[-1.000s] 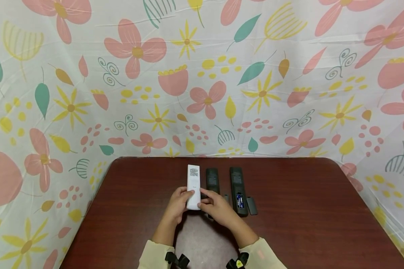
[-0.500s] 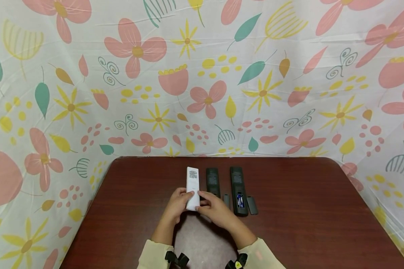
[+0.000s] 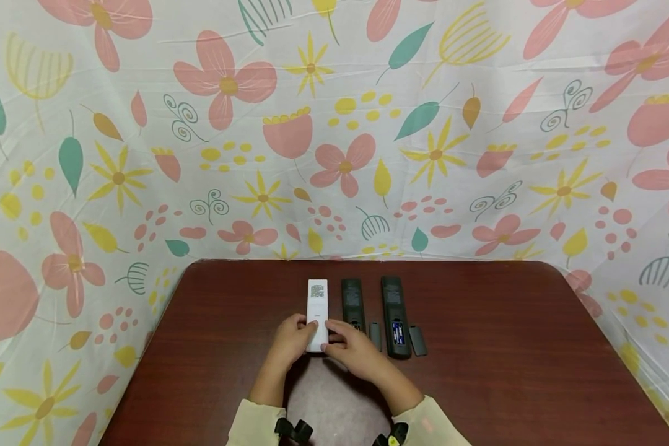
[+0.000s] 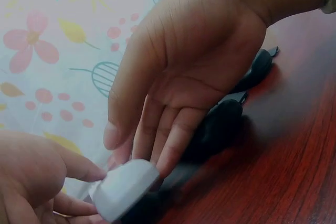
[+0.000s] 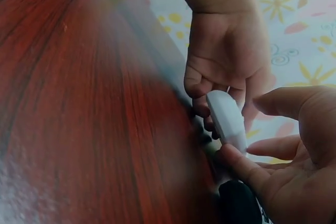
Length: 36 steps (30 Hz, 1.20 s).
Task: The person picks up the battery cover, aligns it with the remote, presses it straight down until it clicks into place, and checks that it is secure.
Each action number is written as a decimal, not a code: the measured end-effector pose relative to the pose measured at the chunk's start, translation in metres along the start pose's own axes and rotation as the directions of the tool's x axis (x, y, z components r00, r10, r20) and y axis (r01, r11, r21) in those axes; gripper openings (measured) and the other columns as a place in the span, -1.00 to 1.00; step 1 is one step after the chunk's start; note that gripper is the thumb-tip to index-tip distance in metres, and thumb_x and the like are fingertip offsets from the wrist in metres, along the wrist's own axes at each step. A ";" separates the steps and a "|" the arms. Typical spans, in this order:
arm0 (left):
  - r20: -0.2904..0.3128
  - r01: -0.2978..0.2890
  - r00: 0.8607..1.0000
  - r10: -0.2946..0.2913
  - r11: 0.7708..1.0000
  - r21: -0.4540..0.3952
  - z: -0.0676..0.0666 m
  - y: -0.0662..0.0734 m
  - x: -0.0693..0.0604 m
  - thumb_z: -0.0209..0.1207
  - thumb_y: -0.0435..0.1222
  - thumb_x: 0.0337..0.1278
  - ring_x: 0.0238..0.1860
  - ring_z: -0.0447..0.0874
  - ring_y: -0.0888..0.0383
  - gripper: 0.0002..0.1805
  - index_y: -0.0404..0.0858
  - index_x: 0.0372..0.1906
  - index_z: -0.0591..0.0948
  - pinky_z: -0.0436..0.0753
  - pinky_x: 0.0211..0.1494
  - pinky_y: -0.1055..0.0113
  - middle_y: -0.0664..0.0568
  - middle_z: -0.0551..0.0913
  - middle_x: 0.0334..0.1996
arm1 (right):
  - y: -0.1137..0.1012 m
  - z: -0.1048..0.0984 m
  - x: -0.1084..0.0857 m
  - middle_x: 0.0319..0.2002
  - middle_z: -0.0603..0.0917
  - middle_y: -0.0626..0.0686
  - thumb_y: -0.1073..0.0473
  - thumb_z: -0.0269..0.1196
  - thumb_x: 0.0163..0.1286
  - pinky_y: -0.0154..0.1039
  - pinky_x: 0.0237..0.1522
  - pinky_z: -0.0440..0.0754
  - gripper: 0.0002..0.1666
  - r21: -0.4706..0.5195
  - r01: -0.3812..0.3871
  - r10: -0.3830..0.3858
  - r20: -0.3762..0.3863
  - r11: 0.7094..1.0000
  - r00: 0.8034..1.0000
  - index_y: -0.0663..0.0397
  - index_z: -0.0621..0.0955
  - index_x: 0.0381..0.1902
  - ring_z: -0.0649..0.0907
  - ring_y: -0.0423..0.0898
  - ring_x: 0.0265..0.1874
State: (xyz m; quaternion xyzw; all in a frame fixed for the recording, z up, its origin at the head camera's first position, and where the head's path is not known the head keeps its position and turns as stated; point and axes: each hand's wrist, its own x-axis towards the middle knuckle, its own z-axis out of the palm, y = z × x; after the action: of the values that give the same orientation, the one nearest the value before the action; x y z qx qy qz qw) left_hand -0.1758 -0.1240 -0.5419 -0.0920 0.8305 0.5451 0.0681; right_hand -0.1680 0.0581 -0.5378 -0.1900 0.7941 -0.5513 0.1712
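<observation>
Both hands hold a white remote control [image 3: 317,300] with its back, bearing a printed code, turned up. My left hand [image 3: 290,342] grips its left edge, thumb laid on the back. At the lower right edge, my right hand [image 3: 358,354] pinches it with thumb and forefinger. The left wrist view shows the end of the white remote [image 4: 126,190] between the two hands; so does the right wrist view, where the remote [image 5: 227,116] is seen end-on. Right of it lie two black remotes, one [image 3: 352,298] partly behind my right hand, the other [image 3: 392,303] with batteries [image 3: 398,333] in its open compartment.
A small dark battery cover [image 3: 375,336] lies between the black remotes, and a larger cover [image 3: 417,341] lies to the right of the farther one. The brown wooden table [image 3: 507,347] meets a flowered cloth [image 3: 334,155] at its back edge.
The white remote has come slightly left and nearer the person, both hands moving along with it. More of the small battery cover now shows beside the right hand. The black remotes stay put.
</observation>
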 end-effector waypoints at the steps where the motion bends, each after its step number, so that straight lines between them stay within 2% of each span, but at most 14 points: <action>1: -0.004 -0.010 1.000 0.010 1.000 0.029 0.000 0.000 0.000 0.19 -0.18 0.32 -0.54 0.54 0.16 -0.54 -0.50 0.09 0.58 0.54 -0.52 0.35 -0.12 0.69 -0.36 | 0.000 0.000 0.000 0.49 0.31 0.34 0.14 0.26 0.47 -0.17 0.08 0.70 -0.28 -0.001 -0.001 0.001 0.004 1.000 1.000 0.36 0.35 0.45 0.59 0.23 0.26; 6: -0.024 -0.037 0.999 0.041 0.989 0.141 -0.002 0.002 -0.001 0.19 -0.17 0.30 -0.61 0.51 0.17 -0.55 -0.48 0.06 0.61 0.52 -0.54 0.33 -0.07 0.66 -0.45 | -0.001 0.003 -0.001 0.51 0.26 0.36 0.12 0.23 0.48 -0.13 0.12 0.68 -0.27 -0.015 0.013 -0.013 0.016 1.000 1.000 0.38 0.32 0.46 0.57 0.24 0.29; 12: -0.049 -0.048 0.997 0.058 0.980 0.191 -0.002 0.004 -0.004 0.21 -0.17 0.27 -0.70 0.54 0.15 -0.53 -0.49 0.07 0.61 0.58 -0.59 0.31 -0.22 0.60 -0.26 | 0.000 0.005 -0.001 0.51 0.25 0.37 0.07 0.23 0.49 -0.08 0.17 0.65 -0.25 -0.056 0.026 -0.025 0.014 0.998 1.000 0.38 0.31 0.47 0.58 0.24 0.27; 15: -0.058 -0.060 0.995 0.075 0.972 0.226 -0.002 0.005 -0.005 0.22 -0.17 0.26 -0.72 0.54 0.16 -0.53 -0.49 0.07 0.62 0.58 -0.56 0.32 -0.25 0.58 -0.23 | -0.001 0.005 -0.002 0.51 0.25 0.38 0.07 0.22 0.50 -0.07 0.18 0.64 -0.25 -0.056 0.023 -0.022 0.017 0.998 1.000 0.38 0.30 0.47 0.60 0.24 0.26; 17: -0.061 -0.064 0.995 0.082 0.966 0.251 -0.003 0.006 -0.005 0.22 -0.18 0.26 -0.68 0.57 0.13 -0.54 -0.49 0.07 0.62 0.59 -0.50 0.30 -0.25 0.59 -0.23 | -0.001 0.006 -0.001 0.51 0.25 0.37 0.07 0.21 0.50 -0.07 0.18 0.64 -0.25 -0.051 0.024 -0.023 0.018 0.998 1.000 0.39 0.29 0.47 0.60 0.23 0.25; 21: -0.078 -0.087 0.990 0.118 0.941 0.326 -0.005 0.006 -0.005 0.25 -0.18 0.22 -0.39 0.68 -0.02 -0.55 -0.49 0.04 0.65 0.65 -0.23 0.13 -0.27 0.65 -0.21 | 0.001 0.009 -0.001 0.51 0.26 0.37 0.08 0.21 0.50 -0.08 0.20 0.63 -0.26 -0.065 0.037 -0.036 0.013 0.997 0.999 0.41 0.31 0.46 0.58 0.22 0.29; 25: -0.089 -0.103 0.985 0.147 0.918 0.382 -0.005 0.006 -0.006 0.26 -0.18 0.19 -0.14 0.69 -0.16 -0.54 -0.49 0.02 0.66 0.63 -0.02 -0.03 -0.30 0.69 -0.16 | 0.002 0.011 -0.002 0.50 0.27 0.38 0.08 0.20 0.50 -0.06 0.22 0.61 -0.27 -0.096 0.051 -0.051 0.006 0.994 0.999 0.44 0.33 0.44 0.55 0.20 0.31; 36: -0.101 -0.112 0.981 0.167 0.905 0.410 -0.005 0.007 -0.008 0.27 -0.20 0.16 -0.09 0.69 -0.26 -0.51 -0.53 0.04 0.65 0.62 0.05 -0.09 -0.37 0.68 -0.11 | -0.002 0.013 -0.004 0.50 0.27 0.37 0.10 0.20 0.50 -0.07 0.17 0.64 -0.30 -0.106 0.042 -0.041 0.011 0.993 0.999 0.45 0.36 0.41 0.61 0.22 0.24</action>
State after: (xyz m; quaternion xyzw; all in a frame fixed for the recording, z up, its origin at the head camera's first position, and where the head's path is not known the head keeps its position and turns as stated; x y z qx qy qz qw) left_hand -0.1700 -0.1256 -0.5323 -0.0525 0.9318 0.3589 -0.0098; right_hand -0.1578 0.0485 -0.5397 -0.2180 0.8174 -0.5109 0.1529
